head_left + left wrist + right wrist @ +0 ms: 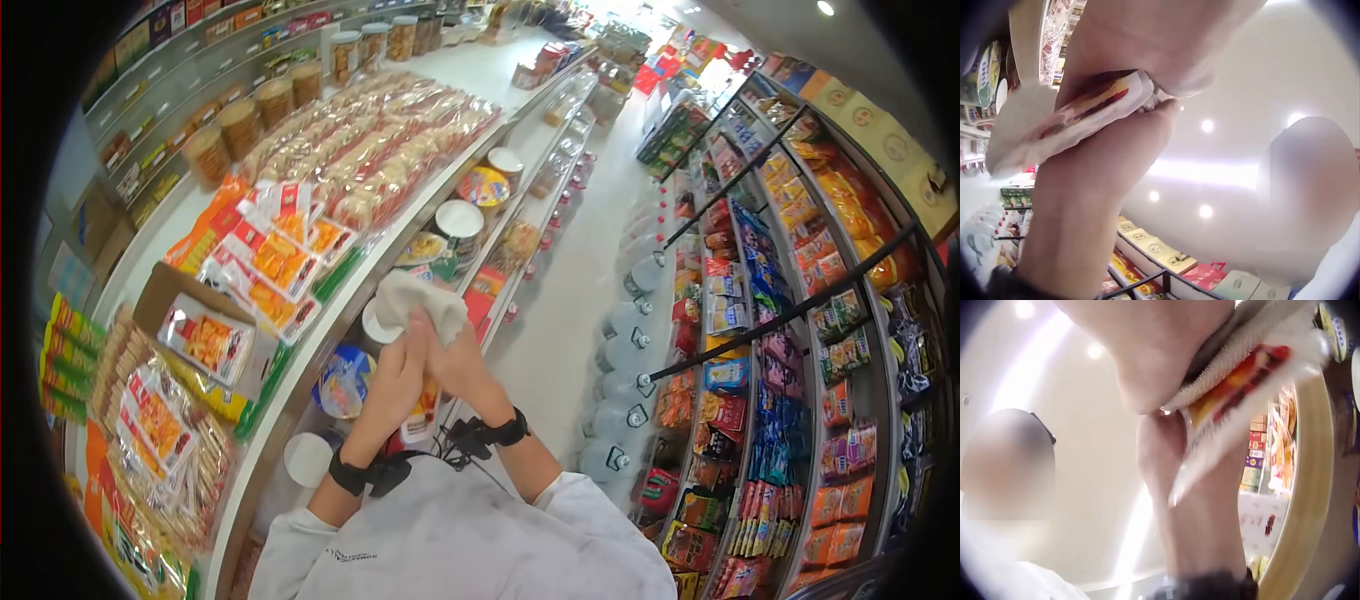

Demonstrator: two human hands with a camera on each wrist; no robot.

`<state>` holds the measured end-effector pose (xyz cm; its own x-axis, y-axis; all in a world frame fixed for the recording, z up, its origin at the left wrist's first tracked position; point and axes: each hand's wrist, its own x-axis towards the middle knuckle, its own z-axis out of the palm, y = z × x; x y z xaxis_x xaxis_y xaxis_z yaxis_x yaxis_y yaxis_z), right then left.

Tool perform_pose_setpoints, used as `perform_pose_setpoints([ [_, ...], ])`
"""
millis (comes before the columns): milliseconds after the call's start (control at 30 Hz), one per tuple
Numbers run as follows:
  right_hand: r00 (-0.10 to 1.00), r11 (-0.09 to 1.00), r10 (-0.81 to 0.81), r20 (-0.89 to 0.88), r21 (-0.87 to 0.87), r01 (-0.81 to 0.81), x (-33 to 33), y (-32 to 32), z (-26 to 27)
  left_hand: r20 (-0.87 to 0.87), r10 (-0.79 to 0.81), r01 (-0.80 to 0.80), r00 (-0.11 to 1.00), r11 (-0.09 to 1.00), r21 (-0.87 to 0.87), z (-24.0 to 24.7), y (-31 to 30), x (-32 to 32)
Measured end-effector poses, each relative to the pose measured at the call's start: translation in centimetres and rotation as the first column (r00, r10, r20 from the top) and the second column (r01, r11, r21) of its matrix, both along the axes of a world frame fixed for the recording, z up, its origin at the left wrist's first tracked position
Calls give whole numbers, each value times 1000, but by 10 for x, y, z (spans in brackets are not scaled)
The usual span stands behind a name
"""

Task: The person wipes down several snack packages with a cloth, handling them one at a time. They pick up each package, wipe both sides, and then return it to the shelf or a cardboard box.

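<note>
Both hands meet in front of the body, over the counter's edge. The right hand (458, 362) grips a whitish cloth (428, 292), its ribbed weave showing in the right wrist view. Against that cloth lies a flat snack packet (1244, 384) with a red and orange picture and clear-white edges. My left hand (393, 378) pinches the packet, fingers close against the right hand. In the left wrist view the packet (1100, 109) is sandwiched between the two hands, cloth bunched by the right thumb. From the head view the packet is hidden behind hands and cloth.
Similar snack packets (275, 255) lie on the counter at left, beside an open cardboard box (205, 330) and wrapped trays of snacks (370, 150). Instant-noodle bowls (347, 380) fill the shelf below. Large water jugs (612, 400) and a snack rack (760, 330) line the aisle's right.
</note>
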<state>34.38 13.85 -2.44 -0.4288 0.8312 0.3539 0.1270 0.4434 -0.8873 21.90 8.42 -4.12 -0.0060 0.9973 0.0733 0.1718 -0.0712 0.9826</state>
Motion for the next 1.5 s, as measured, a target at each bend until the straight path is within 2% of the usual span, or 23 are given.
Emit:
perform_pose_setpoints([
  [33,999,978,28,-28,-206,-33,4,4,-6,17,-25,25,1000,1000,-1,5,0,0],
  [133,981,953,-114,-156,-298,63,13,11,-17,41,-40,36,998,995,96,15,-5,1],
  [167,922,884,-116,-371,-462,-75,15,13,-21,49,-32,25,998,990,142,15,-6,3],
  [233,667,647,-244,-704,-631,-429,18,9,-24,115,81,-89,990,994,62,16,-7,-1],
  [267,633,599,-262,-728,-637,-485,16,-3,-11,127,167,-171,978,985,27,22,-5,-4],
  [300,795,769,-155,-586,-577,-276,14,-10,-17,135,251,-252,959,968,-8,26,-2,-6],
  [367,982,975,-102,-159,-210,68,5,-28,-27,60,317,-322,947,927,193,27,13,-11],
  [433,960,951,-129,-248,-305,49,-1,-32,-22,0,394,-362,919,845,393,23,23,-19],
  [467,943,946,-167,-287,-317,71,-1,-33,-20,-59,380,-338,923,876,345,21,22,-26],
  [567,921,927,-224,-318,-360,102,-4,-38,-15,62,522,-507,851,784,359,23,16,-13],
  [767,893,940,-230,-388,-327,100,-11,-54,-24,-415,581,-253,700,745,617,33,8,-13],
  [867,873,913,-206,-442,-408,9,-8,-64,-6,-347,300,-127,888,887,443,25,8,-19],
  [900,869,900,-193,-456,-434,-28,-7,-65,0,-188,189,-106,964,918,382,26,7,-18],
  [967,845,823,-249,-473,-564,-73,-9,-66,9,167,-27,-20,986,962,274,27,0,-15],
  [1000,833,775,-280,-477,-624,-97,-10,-67,12,190,-31,-1,981,986,166,20,-4,-13],
  [1033,852,814,-268,-449,-579,-49,-14,-66,16,213,-30,18,977,998,56,13,-8,-12],
  [1100,887,878,-252,-387,-477,41,-22,-58,24,380,-36,56,924,998,-42,-13,-6,-10],
  [1200,970,956,-154,-185,-274,100,-15,-34,18,888,-28,263,458,959,-105,-18,-2,-10],
  [1300,991,994,-107,-75,24,109,-29,-43,-9,964,57,110,258,990,-88,-18,7,-16],
  [1333,996,988,-77,-44,132,83,-34,-51,-14,982,-124,121,145,987,107,25,-2,-17],
  [1400,985,987,46,-165,162,-19,-45,-80,4,767,210,-276,606,960,-46,36,-9,-18],
  [1433,970,982,103,-222,181,-63,-46,-88,10,656,315,-440,686,897,30,31,-5,-20],
  [1500,964,950,240,-113,232,-210,-38,-78,10,494,516,-682,700,688,249,11,14,-33],
])
